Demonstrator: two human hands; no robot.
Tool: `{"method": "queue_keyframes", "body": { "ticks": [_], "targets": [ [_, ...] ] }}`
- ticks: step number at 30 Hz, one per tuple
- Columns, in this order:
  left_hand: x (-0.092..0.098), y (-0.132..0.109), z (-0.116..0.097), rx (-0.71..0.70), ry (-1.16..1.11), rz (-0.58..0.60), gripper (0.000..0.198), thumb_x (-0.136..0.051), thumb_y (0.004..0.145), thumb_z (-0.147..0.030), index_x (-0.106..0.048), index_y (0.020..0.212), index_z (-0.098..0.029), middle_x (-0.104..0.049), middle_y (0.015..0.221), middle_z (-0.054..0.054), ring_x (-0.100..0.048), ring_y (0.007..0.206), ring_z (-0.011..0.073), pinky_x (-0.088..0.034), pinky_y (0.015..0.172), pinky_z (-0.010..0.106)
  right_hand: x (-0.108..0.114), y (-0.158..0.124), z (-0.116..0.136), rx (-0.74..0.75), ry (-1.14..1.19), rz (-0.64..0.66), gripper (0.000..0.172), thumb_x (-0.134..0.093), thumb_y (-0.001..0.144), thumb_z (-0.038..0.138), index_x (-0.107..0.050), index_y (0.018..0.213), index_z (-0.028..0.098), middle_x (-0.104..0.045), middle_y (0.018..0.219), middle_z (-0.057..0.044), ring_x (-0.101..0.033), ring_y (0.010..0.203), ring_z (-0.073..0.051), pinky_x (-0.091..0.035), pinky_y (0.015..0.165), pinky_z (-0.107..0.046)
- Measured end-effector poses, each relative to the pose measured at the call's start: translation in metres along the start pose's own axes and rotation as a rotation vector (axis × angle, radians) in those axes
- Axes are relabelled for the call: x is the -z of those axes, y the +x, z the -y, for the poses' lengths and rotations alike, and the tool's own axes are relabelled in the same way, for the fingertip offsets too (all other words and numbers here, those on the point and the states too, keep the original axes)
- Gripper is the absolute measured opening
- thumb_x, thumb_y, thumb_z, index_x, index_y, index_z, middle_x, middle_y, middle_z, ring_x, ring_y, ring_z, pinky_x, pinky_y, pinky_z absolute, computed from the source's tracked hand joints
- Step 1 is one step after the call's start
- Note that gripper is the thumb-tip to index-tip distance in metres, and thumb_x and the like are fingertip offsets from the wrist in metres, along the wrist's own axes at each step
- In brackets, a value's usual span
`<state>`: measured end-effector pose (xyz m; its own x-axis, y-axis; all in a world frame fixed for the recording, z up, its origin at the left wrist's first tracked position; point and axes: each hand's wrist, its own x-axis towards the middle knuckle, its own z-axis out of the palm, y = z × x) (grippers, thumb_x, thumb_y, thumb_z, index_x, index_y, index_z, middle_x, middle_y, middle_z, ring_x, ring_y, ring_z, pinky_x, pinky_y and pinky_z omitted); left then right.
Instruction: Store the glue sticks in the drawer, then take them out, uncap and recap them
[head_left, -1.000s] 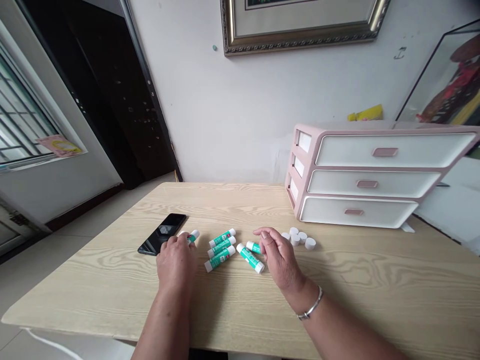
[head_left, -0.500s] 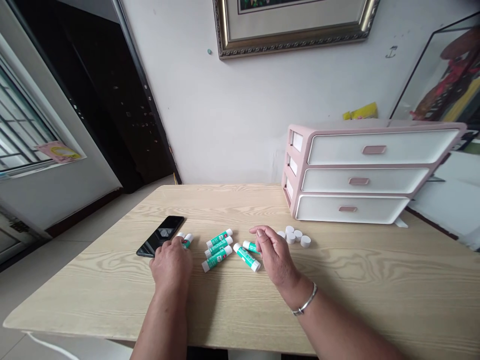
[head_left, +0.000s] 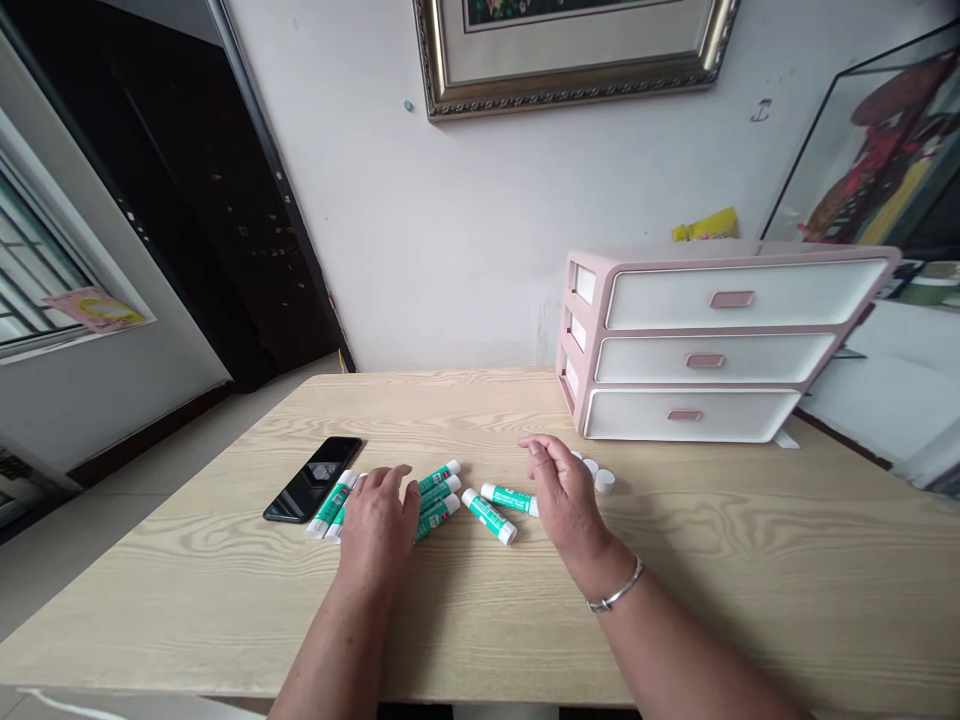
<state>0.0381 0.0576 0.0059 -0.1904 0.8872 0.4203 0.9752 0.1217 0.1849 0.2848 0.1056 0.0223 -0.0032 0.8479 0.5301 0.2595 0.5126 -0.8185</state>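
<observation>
My left hand [head_left: 379, 520] is palm down over the table, thumb apart from the fingers, gripping nothing visible. To its left, two green-and-white glue sticks [head_left: 332, 503] lie side by side, one partly under the hand. Three more glue sticks [head_left: 438, 517] lie in a slanted row at its right, partly hidden by the thumb side. My right hand [head_left: 564, 495] hovers with curled fingers, thumb close to the index finger and nothing visible between them. Beside it rests a glue stick [head_left: 510, 498], with another glue stick [head_left: 489, 517] nearer me. Behind it sit small white round caps [head_left: 604, 481], partly hidden.
A black phone [head_left: 311, 480] lies left of the glue sticks. At the back right of the wooden table [head_left: 225, 600] stands a pink-and-white drawer unit [head_left: 705, 360], with a yellow tube [head_left: 705, 225] on top. The wall [head_left: 450, 250] rises behind the table.
My left hand has moved right, away from the glue sticks by the phone, toward the row of three. My right hand has shifted slightly right, uncovering more of the glue stick beside it.
</observation>
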Motion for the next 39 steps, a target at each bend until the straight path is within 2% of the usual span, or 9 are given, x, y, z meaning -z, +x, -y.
{"method": "queue_keyframes", "body": {
  "ticks": [3, 6, 11, 18, 24, 30, 39],
  "targets": [
    [-0.004, 0.002, -0.005, -0.054, -0.032, 0.069, 0.043, -0.037, 0.099, -0.032, -0.064, 0.129, -0.015, -0.069, 0.125, 0.012, -0.060, 0.118, 0.0286, -0.043, 0.103, 0.038, 0.009, 0.012, -0.005, 0.012, -0.179, -0.096, 0.030, -0.045, 0.100, 0.040, -0.067, 0.106, 0.020, -0.071, 0.098, -0.007, -0.064, 0.090, -0.022, -0.047, 0.080, -0.032],
    [-0.006, 0.003, -0.008, -0.069, -0.051, 0.133, 0.043, -0.037, 0.100, -0.030, -0.062, 0.131, -0.015, -0.068, 0.129, 0.012, -0.060, 0.120, 0.0276, -0.043, 0.103, 0.038, 0.016, 0.020, -0.011, -0.010, -0.394, -0.101, 0.028, -0.044, 0.097, 0.029, -0.067, 0.109, 0.019, -0.071, 0.106, -0.010, -0.064, 0.097, -0.023, -0.046, 0.086, -0.034],
    [-0.005, 0.003, -0.012, -0.047, -0.069, 0.224, 0.040, -0.035, 0.101, -0.030, -0.062, 0.129, -0.018, -0.070, 0.125, 0.012, -0.061, 0.117, 0.0275, -0.044, 0.099, 0.037, 0.021, 0.023, -0.019, -0.078, -0.713, 0.067, 0.032, -0.046, 0.091, 0.017, -0.068, 0.114, 0.014, -0.069, 0.106, -0.015, -0.066, 0.099, -0.025, -0.045, 0.086, -0.034],
    [-0.006, 0.003, -0.012, -0.025, -0.148, 0.242, 0.033, -0.040, 0.100, -0.028, -0.062, 0.122, -0.019, -0.070, 0.119, 0.012, -0.061, 0.114, 0.0251, -0.043, 0.096, 0.034, 0.021, 0.019, -0.013, -0.139, -0.968, 0.229, 0.028, -0.051, 0.091, 0.019, -0.069, 0.112, 0.014, -0.068, 0.104, -0.014, -0.067, 0.096, -0.025, -0.044, 0.079, -0.032],
    [-0.006, 0.004, -0.013, 0.037, -0.209, 0.267, 0.029, -0.043, 0.097, -0.031, -0.065, 0.113, -0.020, -0.071, 0.113, 0.013, -0.062, 0.111, 0.0261, -0.043, 0.094, 0.034, 0.017, 0.017, -0.015, -0.176, -1.018, 0.325, 0.028, -0.051, 0.091, 0.016, -0.068, 0.113, 0.015, -0.067, 0.108, -0.013, -0.067, 0.094, -0.024, -0.043, 0.074, -0.031],
    [-0.006, 0.006, -0.013, 0.075, -0.241, 0.291, 0.039, -0.044, 0.096, -0.034, -0.063, 0.126, -0.018, -0.068, 0.123, 0.014, -0.062, 0.114, 0.0263, -0.043, 0.095, 0.034, 0.015, 0.016, -0.021, -0.194, -1.006, 0.370, 0.031, -0.049, 0.091, 0.010, -0.069, 0.115, 0.015, -0.067, 0.108, -0.014, -0.066, 0.098, -0.025, -0.042, 0.077, -0.031],
    [-0.002, 0.007, -0.014, 0.124, -0.278, 0.320, 0.039, -0.044, 0.096, -0.036, -0.066, 0.123, -0.021, -0.069, 0.122, 0.013, -0.066, 0.106, 0.0255, -0.045, 0.090, 0.033, 0.012, 0.015, -0.027, -0.155, -0.937, 0.354, 0.037, -0.047, 0.090, 0.008, -0.068, 0.120, 0.016, -0.067, 0.110, -0.014, -0.066, 0.096, -0.024, -0.042, 0.078, -0.031]
  ]
}}
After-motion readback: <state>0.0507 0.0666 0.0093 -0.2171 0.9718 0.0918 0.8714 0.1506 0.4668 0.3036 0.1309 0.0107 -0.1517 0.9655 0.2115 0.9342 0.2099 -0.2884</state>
